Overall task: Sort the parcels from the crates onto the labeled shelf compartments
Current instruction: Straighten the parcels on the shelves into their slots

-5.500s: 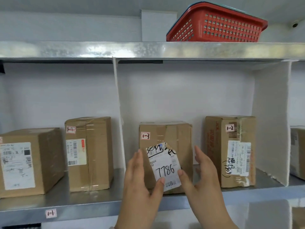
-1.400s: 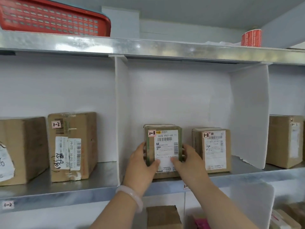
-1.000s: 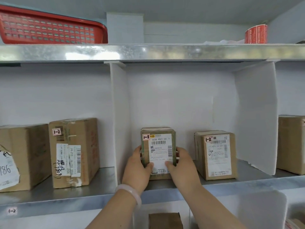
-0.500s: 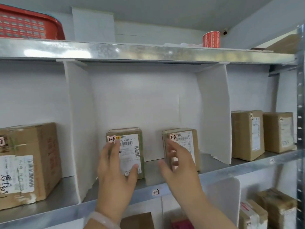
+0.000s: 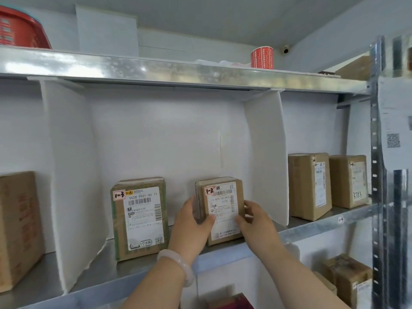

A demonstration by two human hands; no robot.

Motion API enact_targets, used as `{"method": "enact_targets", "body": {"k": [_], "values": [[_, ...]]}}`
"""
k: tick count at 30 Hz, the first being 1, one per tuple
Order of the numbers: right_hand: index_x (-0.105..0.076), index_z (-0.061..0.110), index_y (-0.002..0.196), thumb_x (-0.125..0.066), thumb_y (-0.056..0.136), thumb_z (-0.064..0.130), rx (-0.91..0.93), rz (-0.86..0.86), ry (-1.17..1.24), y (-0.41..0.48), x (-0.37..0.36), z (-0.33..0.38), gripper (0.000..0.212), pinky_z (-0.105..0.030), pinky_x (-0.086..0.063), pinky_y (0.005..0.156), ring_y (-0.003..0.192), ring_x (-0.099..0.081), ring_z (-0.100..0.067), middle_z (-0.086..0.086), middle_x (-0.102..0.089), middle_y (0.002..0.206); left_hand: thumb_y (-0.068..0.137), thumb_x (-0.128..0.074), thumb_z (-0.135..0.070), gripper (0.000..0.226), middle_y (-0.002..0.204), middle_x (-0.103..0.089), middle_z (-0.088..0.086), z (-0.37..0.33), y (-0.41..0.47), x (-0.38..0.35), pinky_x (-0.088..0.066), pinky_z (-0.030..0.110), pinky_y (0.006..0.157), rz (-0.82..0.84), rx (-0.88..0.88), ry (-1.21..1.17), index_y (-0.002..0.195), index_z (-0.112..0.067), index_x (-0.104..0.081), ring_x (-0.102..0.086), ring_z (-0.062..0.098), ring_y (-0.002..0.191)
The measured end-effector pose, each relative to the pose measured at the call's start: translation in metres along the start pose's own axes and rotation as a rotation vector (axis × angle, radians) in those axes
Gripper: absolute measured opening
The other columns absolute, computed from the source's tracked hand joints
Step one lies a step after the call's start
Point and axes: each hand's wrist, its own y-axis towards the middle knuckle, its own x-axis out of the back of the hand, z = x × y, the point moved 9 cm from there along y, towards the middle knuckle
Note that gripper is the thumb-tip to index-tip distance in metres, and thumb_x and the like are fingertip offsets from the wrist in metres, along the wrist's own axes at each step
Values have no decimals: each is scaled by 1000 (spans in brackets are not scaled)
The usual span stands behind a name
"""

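Sorting step in hand: a re-shelving grasp. We see the left hand and the right hand clasp the small box from either side. Each grip is closed round a vertical edge, with the thumb laid across the front label and the fingers wrapped behind. The small box stands upright in the middle compartment of the shelf, near the right divider and apart from the green-taped parcel to its left. Its base sits at shelf level; we cannot tell whether it is lifted clear.

The handwritten tag on the small box appears to read 1-2 and its neighbour's 1-3. The edge sticker under the next bay to the right reads 1-4, so we judge the box misfiled. The next move likely calls for a level lift out of the bay (clearing the left divider) and a carry leftward.

Materials: plain brown corrugated card, square-cornered, with a smooth, glossy paper label under tape. The shelf is dull galvanised metal. The dividers are white foam board with rough-cut, slightly bowed edges.
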Motion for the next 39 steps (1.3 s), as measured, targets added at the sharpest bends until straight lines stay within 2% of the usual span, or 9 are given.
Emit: {"method": "enact_targets", "body": {"k": [4, 8, 12, 20, 24, 26, 29, 34, 39], "values": [[-51, 24, 130, -60, 93, 17, -2, 38, -23, 13, -12, -1, 38, -14, -44, 74, 95, -57, -6, 11, -59, 111, 93, -67, -15, 50, 93, -47, -32, 13, 14, 1, -43, 5, 66, -21, 19, 45, 137, -25, -45, -54, -9, 83], [-52, 27, 118, -59, 90, 13, -21, 56, -31, 23, -26, -1, 32, -10, -41, 63, 91, -61, -9, 11, -60, 107, 92, -67, -14, 50, 108, -60, -19, 25, 24, 7, -47, 23, 91, -79, 60, 64, 136, -26, -47, -60, 6, 102], [-52, 29, 112, -59, 87, 14, -34, 52, -32, 30, -35, -2, 30, -27, -50, 79, 95, -64, -12, 9, -63, 112, 90, -65, -13, 50, 127, -64, -3, 36, 32, 7, -49, 39, 104, -97, 69, 67, 136, -28, -50, -63, 14, 113], [-48, 22, 135, -63, 88, 20, -36, 79, 10, 24, -39, 2, 49, -27, -47, 92, 107, -60, -13, 3, -55, 133, 93, -62, -19, 53, 133, -54, -9, 28, 27, 6, -39, 21, 94, -74, 60, 71, 142, -28, -44, -54, 6, 111], [-32, 28, 149, -68, 88, 30, 7, 21, 6, -2, -21, 8, 70, -39, -37, 112, 134, -42, -13, 6, -40, 149, 95, -62, -29, 79, 161, -23, 0, 14, 1, 12, -16, 20, 111, -83, -4, 110, 158, -22, -14, -21, 14, 148], [-32, 33, 148, -68, 88, 34, 47, -12, -26, -19, -8, 9, 70, -37, -35, 113, 136, -39, -10, 10, -39, 149, 94, -63, -31, 83, 163, -17, -1, 2, -15, 14, -9, 23, 118, -109, -127, 133, 158, -23, -11, -12, 13, 151], [-34, 36, 146, -67, 89, 37, 91, -40, -123, -42, 12, 9, 66, -24, -29, 112, 137, -35, -5, 14, -40, 147, 91, -61, -39, 80, 160, -26, -2, -10, -31, 3, -25, 39, 122, -72, -281, 184, 157, -30, -16, -22, 15, 148], [-35, 41, 144, -66, 87, 44, 137, -128, -197, -67, 43, 6, 64, -19, -26, 105, 129, -34, 4, 24, -39, 139, 92, -62, -41, 69, 152, -36, -9, -23, -54, -18, -26, 23, 114, -52, -416, 195, 153, -32, -30, -31, 11, 141], [-32, 40, 145, -66, 88, 42, 164, -118, -248, -78, 65, -5, 65, -17, -24, 105, 125, -27, 8, 27, -34, 134, 91, -64, -39, 64, 144, -41, -12, -44, -64, -47, -31, 24, 111, -35, -475, 172, 149, -34, -36, -35, 10, 136]]}}
